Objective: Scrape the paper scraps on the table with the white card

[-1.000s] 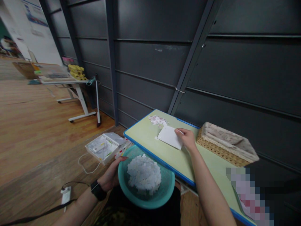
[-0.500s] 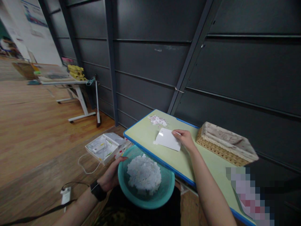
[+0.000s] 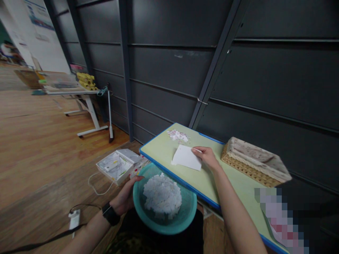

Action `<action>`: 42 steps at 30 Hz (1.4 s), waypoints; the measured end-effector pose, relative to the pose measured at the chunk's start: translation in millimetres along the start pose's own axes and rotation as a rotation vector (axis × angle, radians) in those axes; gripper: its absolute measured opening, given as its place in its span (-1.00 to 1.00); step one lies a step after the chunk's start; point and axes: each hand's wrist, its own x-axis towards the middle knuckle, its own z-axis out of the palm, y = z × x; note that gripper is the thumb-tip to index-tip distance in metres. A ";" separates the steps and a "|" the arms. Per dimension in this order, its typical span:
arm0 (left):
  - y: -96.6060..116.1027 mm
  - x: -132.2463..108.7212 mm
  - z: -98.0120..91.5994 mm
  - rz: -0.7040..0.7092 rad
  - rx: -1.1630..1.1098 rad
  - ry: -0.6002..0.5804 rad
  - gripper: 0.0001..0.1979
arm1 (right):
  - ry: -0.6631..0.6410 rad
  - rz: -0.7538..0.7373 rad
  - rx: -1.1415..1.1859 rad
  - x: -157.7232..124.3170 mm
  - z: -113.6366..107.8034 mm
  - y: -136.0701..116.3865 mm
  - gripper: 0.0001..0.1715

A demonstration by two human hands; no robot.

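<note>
A teal mesh basket (image 3: 190, 211) rests over my lap, heaped with small white pieces (image 3: 162, 195). My left hand (image 3: 129, 193) grips its left rim. Over the yellow-green table (image 3: 153, 146) with a blue edge, my right hand (image 3: 205, 155) pinches the right side of a flat white card (image 3: 187, 157). The card is tilted, its lower left edge close to the tabletop, with a few white bits beside it. Behind the card lies a small pile of white scraps (image 3: 178, 135) on the table.
A cloth-lined woven basket (image 3: 249, 162) stands on the table's right part, behind a pixelated item. An open white box (image 3: 116, 167) and a power strip (image 3: 74, 218) lie on the left floor. Dark wall panels (image 3: 164, 70) rise behind; another table (image 3: 71, 92) stands far left.
My right hand has shifted the white card slightly left and changed its tilt, so the glare on it is gone. My left hand and the teal basket have stayed in place.
</note>
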 end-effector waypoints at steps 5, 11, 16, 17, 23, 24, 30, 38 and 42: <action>-0.7 1.1 -1.7 0.005 -0.009 -0.022 -0.87 | 0.032 -0.013 -0.008 -1.1 0.5 -2.3 -0.45; -1.1 2.9 -3.4 -0.010 -0.006 -0.003 -0.86 | -0.110 0.037 0.016 -5.4 1.2 -8.0 -0.43; -1.3 2.4 -3.5 -0.001 -0.004 0.001 -0.86 | -0.037 0.051 0.042 -4.9 -0.9 -6.9 -0.41; -1.4 2.0 -3.4 -0.003 -0.006 0.000 -0.86 | -0.055 0.051 0.033 -5.1 -0.5 -6.3 -0.42; -0.8 0.3 -2.3 -0.014 -0.022 -0.007 -0.87 | -0.356 0.102 0.076 -10.0 11.0 -7.2 -0.44; -0.7 0.4 -2.2 -0.016 -0.022 -0.005 -0.87 | -0.413 0.115 0.100 -10.8 12.9 -8.2 -0.44; -0.9 0.7 -2.8 -0.015 -0.015 -0.019 -0.86 | -0.328 0.165 0.230 -10.5 9.0 -12.5 -0.42; 1.1 -0.8 0.4 -0.023 0.001 -0.012 -0.83 | -0.154 0.167 0.139 -5.4 -15.8 -4.3 -0.48; 1.1 -1.3 1.1 -0.014 -0.001 -0.018 -0.84 | -0.131 0.184 0.101 -3.3 -18.4 1.3 -0.49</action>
